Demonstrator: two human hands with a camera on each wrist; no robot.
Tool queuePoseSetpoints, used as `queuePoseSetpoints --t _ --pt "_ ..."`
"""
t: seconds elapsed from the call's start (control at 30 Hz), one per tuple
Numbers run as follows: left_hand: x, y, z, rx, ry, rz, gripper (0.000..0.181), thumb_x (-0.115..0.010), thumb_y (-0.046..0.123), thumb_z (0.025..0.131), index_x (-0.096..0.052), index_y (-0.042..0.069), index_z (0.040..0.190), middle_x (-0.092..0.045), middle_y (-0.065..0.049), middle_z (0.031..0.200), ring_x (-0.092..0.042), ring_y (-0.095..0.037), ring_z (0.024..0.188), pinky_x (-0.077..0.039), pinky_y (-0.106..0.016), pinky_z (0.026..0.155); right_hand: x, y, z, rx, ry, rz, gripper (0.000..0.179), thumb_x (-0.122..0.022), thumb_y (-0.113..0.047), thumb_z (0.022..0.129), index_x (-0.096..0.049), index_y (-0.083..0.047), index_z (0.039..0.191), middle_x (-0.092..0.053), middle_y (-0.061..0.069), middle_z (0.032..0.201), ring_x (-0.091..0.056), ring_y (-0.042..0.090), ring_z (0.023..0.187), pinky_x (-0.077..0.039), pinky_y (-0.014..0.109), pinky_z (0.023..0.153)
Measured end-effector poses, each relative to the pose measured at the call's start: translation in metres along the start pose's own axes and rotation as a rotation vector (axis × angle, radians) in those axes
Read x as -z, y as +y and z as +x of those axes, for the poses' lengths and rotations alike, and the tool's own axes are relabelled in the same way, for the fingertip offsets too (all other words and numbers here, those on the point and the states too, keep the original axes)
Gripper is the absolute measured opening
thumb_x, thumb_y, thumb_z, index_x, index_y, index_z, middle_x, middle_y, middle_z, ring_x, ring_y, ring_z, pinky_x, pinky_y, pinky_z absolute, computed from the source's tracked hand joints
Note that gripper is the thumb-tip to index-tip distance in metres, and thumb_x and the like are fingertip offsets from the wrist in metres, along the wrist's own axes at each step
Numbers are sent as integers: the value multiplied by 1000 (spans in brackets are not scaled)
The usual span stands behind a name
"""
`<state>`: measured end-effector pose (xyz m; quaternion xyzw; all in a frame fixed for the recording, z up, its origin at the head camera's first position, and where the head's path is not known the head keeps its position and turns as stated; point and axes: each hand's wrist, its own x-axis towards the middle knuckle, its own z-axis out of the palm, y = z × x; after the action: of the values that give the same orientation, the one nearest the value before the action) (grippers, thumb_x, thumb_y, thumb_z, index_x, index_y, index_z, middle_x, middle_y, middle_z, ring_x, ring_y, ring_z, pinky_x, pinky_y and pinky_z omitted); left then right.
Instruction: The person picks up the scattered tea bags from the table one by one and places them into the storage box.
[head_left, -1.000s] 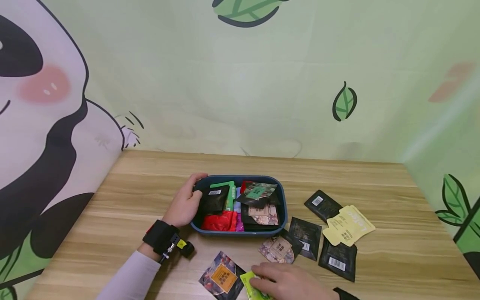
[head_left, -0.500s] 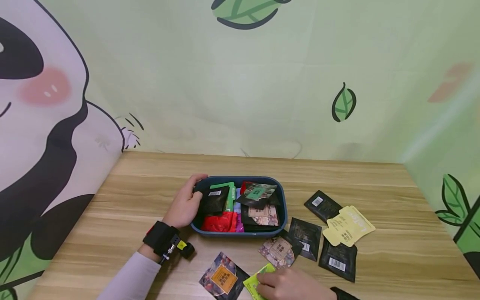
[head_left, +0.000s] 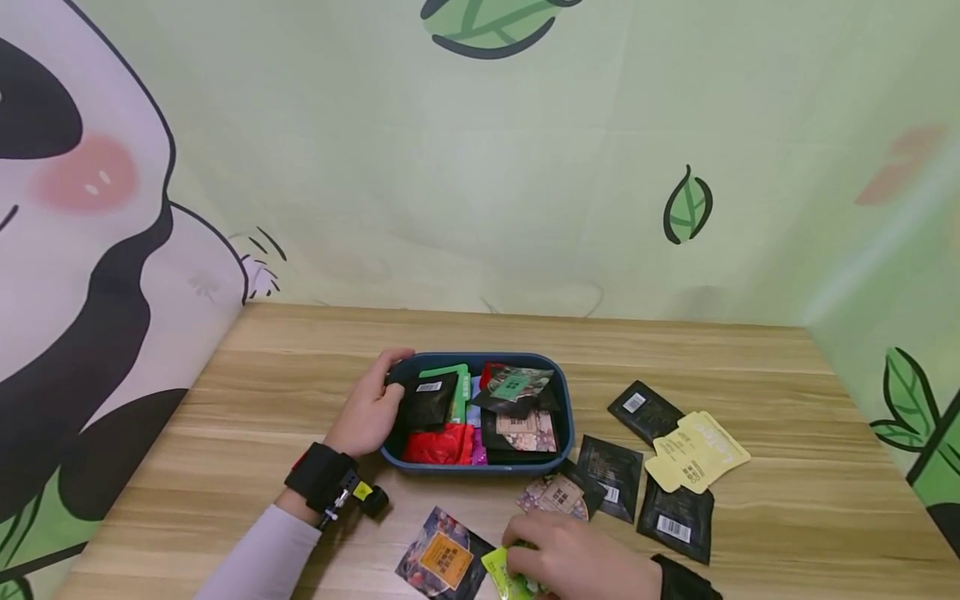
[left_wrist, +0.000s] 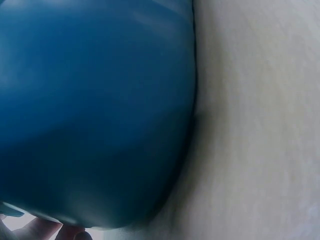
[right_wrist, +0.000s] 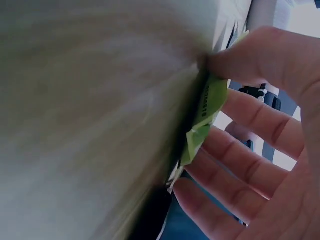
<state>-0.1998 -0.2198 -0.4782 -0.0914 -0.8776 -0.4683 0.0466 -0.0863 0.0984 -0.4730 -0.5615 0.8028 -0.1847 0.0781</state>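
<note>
A dark blue storage box (head_left: 480,470) stands on the table, filled with several small flat sachets, black, red, green and purple. My left hand (head_left: 365,410) grips the box at its left end, fingers round the far corner and thumb at the rim. In the left wrist view the blue box wall (left_wrist: 95,100) fills most of the picture, with fingertips at the lower edge. At the front of the table my right hand (head_left: 573,554) pinches a lime-green sachet (head_left: 501,567). The right wrist view shows the sachet's bent edge (right_wrist: 207,110) between thumb and fingers, close to the tabletop.
A black sachet with an orange label (head_left: 447,557) lies left of the right hand. A floral-print sachet (head_left: 557,493) and black sachets (head_left: 613,467) lie right of the box. A yellow sachet (head_left: 701,450) overlaps two black ones. A printed wall backs the table.
My right hand has shifted over the lime-green sachet, and the sachet has turned slightly under its fingers. The left hand and the box have stayed in place.
</note>
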Motion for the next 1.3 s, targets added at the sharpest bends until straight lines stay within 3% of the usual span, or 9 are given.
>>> queuePoseSetpoints --t 0.2,0.47,0.77,0.87,1.03,1.17,1.3 --pt "0 1 0 -4 1 -6 50 -42 13 97 -46 21 146 -51 -3 141 -51 -24 122 -38 -46 104 0 5 10 -77 -47 35 49 -53 -64 88 -66 -27 117 -52 -14 107 -45 1 93 -43 19 84" --pt "0 2 -1 -2 0 -2 49 -42 14 98 -45 27 146 -52 -4 139 -52 -25 117 -40 -45 100 -1 5 18 -194 -79 100 62 -56 -71 81 -61 -25 123 -56 -14 114 -49 2 100 -45 28 94" --pt "1 1 -1 12 -10 -11 50 -41 15 98 -44 21 148 -51 -5 141 -51 -27 120 -39 -49 102 1 3 19 -150 -85 34 67 -53 -71 83 -59 -23 130 -55 -13 111 -48 2 95 -46 24 90" --pt "1 1 -1 16 -12 -10 50 -41 16 99 -44 21 148 -50 -4 142 -51 -27 121 -39 -50 103 2 2 20 -114 -74 -24 52 -59 -60 87 -61 -22 123 -51 -13 104 -46 1 90 -44 20 84" --pt "1 2 -1 19 -12 -7 50 -41 16 99 -44 21 148 -50 -4 142 -50 -27 121 -39 -50 103 7 -2 20 -37 -15 -116 16 -68 -24 85 -68 -22 102 -50 -14 91 -45 -1 79 -39 13 73" --pt "1 3 -1 22 -8 -5 50 -41 16 98 -44 22 148 -50 -3 142 -50 -26 122 -38 -50 104 11 -7 20 31 92 -187 13 -66 -21 90 -72 -21 101 -62 -13 93 -53 -4 81 -43 11 78" --pt "1 3 0 18 -6 -4 50 -41 15 98 -44 21 148 -50 -4 142 -51 -26 122 -38 -49 105 21 -14 24 100 268 -194 21 -68 -22 90 -75 -18 109 -70 -10 102 -62 -1 91 -46 14 86"
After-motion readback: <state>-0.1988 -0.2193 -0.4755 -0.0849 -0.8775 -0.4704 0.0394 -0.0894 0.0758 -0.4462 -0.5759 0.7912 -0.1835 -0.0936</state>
